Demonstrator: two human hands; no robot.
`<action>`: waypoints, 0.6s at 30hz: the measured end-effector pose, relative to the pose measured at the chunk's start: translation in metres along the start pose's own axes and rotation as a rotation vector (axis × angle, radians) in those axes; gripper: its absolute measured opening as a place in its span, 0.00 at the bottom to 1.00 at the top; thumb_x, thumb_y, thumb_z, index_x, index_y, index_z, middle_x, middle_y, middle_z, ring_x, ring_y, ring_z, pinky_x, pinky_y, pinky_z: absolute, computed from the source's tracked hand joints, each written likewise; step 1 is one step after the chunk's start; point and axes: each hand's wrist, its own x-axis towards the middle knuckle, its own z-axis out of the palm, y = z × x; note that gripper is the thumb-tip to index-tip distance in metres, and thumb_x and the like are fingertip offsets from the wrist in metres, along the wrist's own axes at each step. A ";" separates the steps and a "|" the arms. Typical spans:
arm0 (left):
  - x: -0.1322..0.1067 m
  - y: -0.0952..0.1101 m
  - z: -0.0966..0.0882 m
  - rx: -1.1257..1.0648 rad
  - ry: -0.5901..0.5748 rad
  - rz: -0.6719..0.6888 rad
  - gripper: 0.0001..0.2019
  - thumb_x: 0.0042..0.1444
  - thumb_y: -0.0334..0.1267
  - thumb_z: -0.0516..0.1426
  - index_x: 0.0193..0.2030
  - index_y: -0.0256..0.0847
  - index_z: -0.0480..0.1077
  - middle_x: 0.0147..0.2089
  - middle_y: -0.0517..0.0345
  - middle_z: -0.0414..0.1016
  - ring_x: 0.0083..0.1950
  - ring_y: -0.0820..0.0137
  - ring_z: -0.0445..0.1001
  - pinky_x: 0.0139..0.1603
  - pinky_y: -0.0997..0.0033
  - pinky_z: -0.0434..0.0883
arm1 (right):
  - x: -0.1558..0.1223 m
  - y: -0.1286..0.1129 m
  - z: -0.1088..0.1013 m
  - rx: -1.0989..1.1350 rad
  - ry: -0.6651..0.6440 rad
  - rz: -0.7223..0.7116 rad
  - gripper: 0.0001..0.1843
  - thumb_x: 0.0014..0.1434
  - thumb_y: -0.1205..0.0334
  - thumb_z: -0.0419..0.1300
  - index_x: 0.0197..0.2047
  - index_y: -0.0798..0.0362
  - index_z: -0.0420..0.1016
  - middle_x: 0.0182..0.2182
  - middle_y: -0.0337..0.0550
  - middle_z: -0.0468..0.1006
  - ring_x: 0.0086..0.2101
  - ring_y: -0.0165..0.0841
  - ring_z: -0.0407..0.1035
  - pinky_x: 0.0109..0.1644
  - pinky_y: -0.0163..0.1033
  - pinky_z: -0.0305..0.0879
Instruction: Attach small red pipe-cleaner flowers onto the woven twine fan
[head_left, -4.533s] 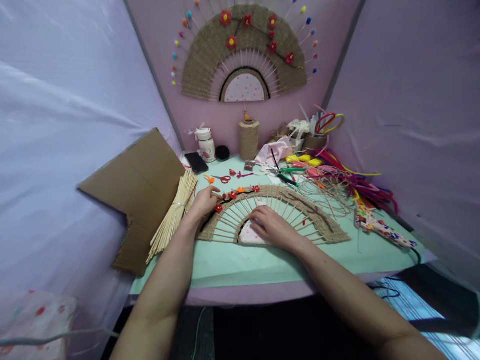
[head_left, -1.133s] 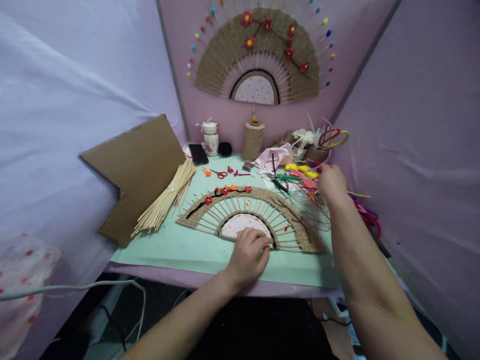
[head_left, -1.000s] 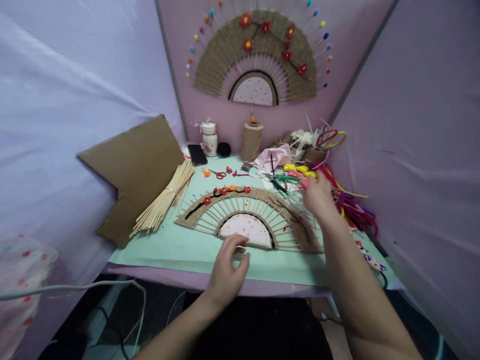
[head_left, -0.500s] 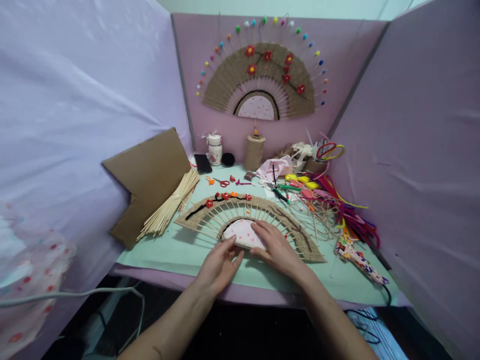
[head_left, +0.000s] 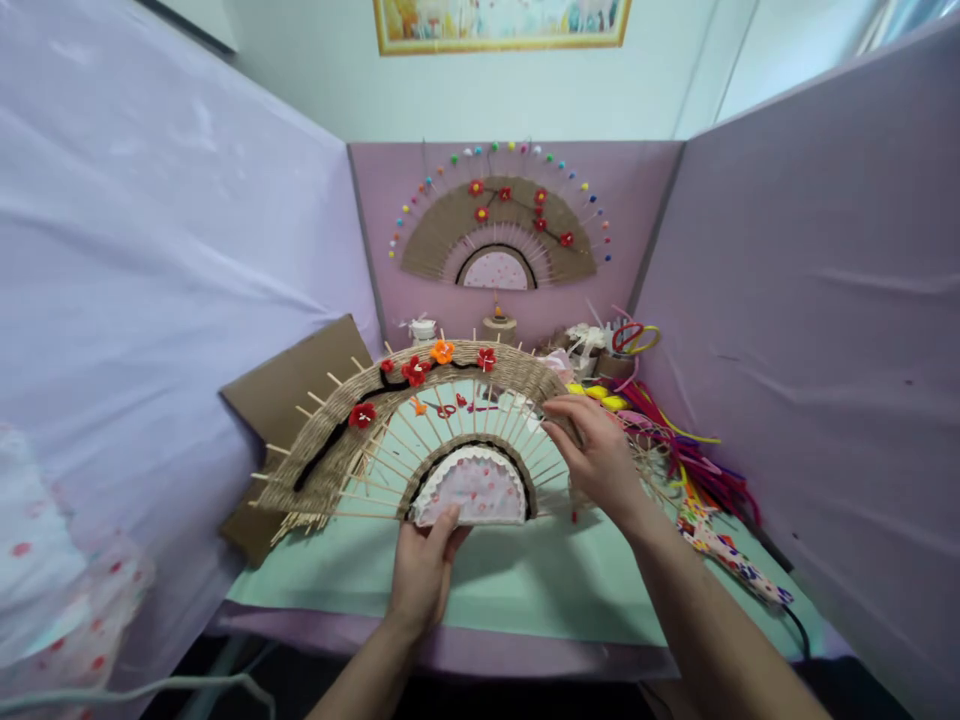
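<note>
A woven twine fan [head_left: 510, 370] on thin sticks is raised upright above the table. Red flowers, an orange flower [head_left: 442, 351] and a dark branch decorate its left half. At its base is a pale half-round cloth patch [head_left: 480, 490] with pink spots and a scalloped white edge. My left hand [head_left: 424, 570] grips the bottom of this patch, thumb in front and fingers behind. On the fan's right side, my right hand [head_left: 592, 450] closes its thumb and fingers at the woven band, hiding part of that end.
A similar fan [head_left: 442, 240] hangs on the back panel. Cardboard [head_left: 300, 380] leans at left, with sticks [head_left: 300, 525] by it. Small scissors [head_left: 445, 410] lie behind the raised fan. Pipe cleaners [head_left: 705, 470] and a patterned glue gun [head_left: 735, 565] are at right.
The fan has come up off the table and now stands facing me. My left hand has taken its base; my right hand has moved from the patch to the right band. The view has tilted up.
</note>
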 end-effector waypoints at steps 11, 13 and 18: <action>0.028 -0.009 0.008 -0.100 -0.025 0.030 0.24 0.40 0.39 0.70 0.45 0.42 0.71 0.45 0.56 0.80 0.46 0.67 0.78 0.49 0.65 0.75 | 0.072 -0.034 0.046 -0.066 0.096 -0.144 0.15 0.64 0.57 0.56 0.26 0.51 0.72 0.30 0.43 0.73 0.35 0.35 0.67 0.42 0.42 0.63; 0.029 -0.012 0.005 -0.109 -0.040 0.017 0.22 0.40 0.39 0.70 0.44 0.41 0.72 0.45 0.55 0.80 0.46 0.66 0.78 0.50 0.64 0.74 | 0.067 -0.039 0.044 -0.044 0.070 -0.140 0.19 0.66 0.56 0.53 0.23 0.51 0.68 0.28 0.42 0.72 0.33 0.34 0.67 0.42 0.42 0.63; 0.026 -0.016 -0.003 -0.145 -0.048 -0.038 0.21 0.39 0.40 0.71 0.40 0.39 0.73 0.40 0.54 0.81 0.44 0.65 0.79 0.50 0.64 0.75 | 0.042 -0.050 0.030 0.026 0.100 -0.170 0.08 0.65 0.60 0.53 0.36 0.49 0.72 0.36 0.45 0.75 0.40 0.37 0.70 0.46 0.44 0.67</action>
